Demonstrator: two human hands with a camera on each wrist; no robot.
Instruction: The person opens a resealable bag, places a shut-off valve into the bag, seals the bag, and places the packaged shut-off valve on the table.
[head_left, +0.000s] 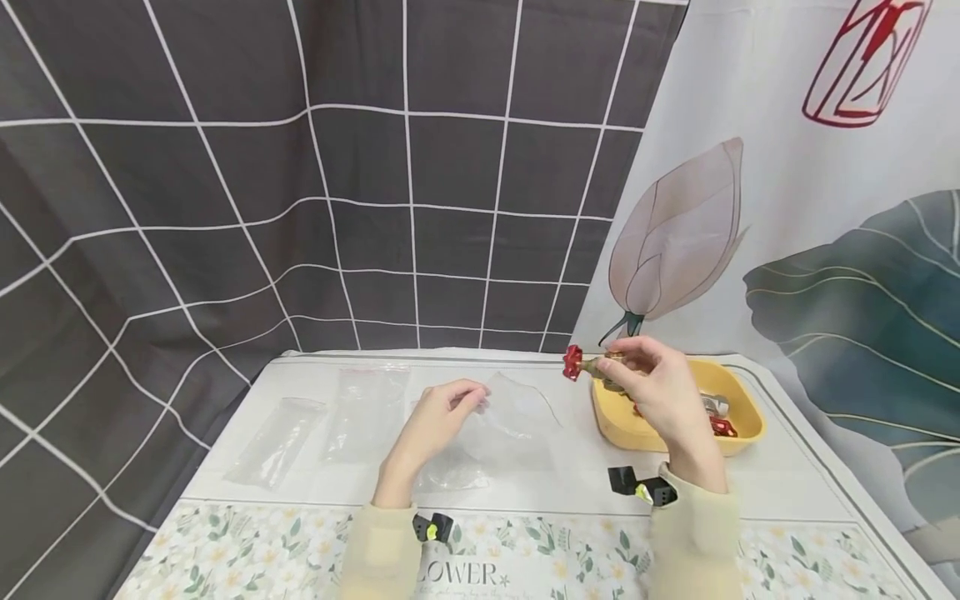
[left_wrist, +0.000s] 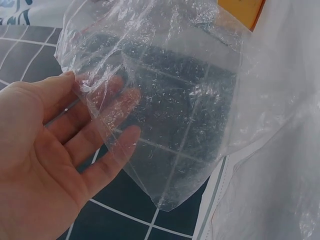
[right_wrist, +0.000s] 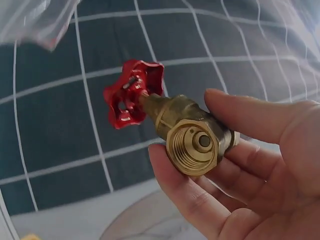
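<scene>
My left hand [head_left: 433, 415] pinches the edge of a clear plastic bag [left_wrist: 170, 100] between thumb and forefinger. In the left wrist view the other fingers spread behind the film, and the bag hangs out to the right. My right hand [head_left: 667, 398] grips a brass valve [right_wrist: 167, 116] by its body, fingers and thumb around it. Its red handwheel [right_wrist: 134, 94] points away from the palm, and a threaded hexagonal opening [right_wrist: 192, 145] faces the right wrist camera. In the head view the valve is held above the left side of a yellow bin [head_left: 626, 429].
More red-handled valves [head_left: 722, 427] lie in the yellow bin at the table's right. Flat clear bags [head_left: 277, 442] are spread on the white tabletop to the left. A flowered cloth strip [head_left: 247, 546] runs along the front. A dark gridded curtain [head_left: 360, 167] hangs behind.
</scene>
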